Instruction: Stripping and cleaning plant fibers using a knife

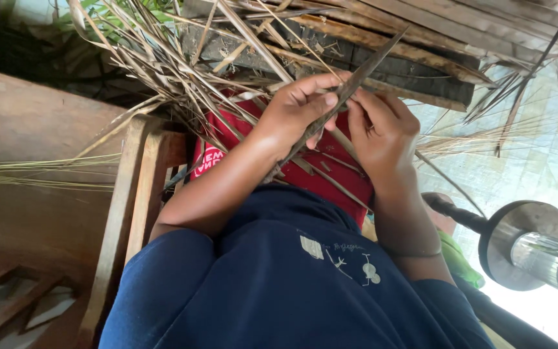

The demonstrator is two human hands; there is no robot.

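**Two hands work a dry leaf strip over the lap**

A heap of dry palm fronds (182,71) spreads across the far side, over dark weathered planks (408,71). A wooden chair frame (130,213) stands at the left; a metal spindle with a disc (524,242) sits at the right. A red cloth (330,168) covers the lap beneath the hands.

The long dry leaf strip (363,74) runs slantwise from the lap up to the far right. The left hand (301,113) has its fingers (321,100) closed around the strip's middle. The right hand (382,132) pinches it just beside, fingers curled tight.

The strip looks light, thin and stiff, likely brittle and sharp-edged; holding it mid-length, close together, seems safest against snapping.
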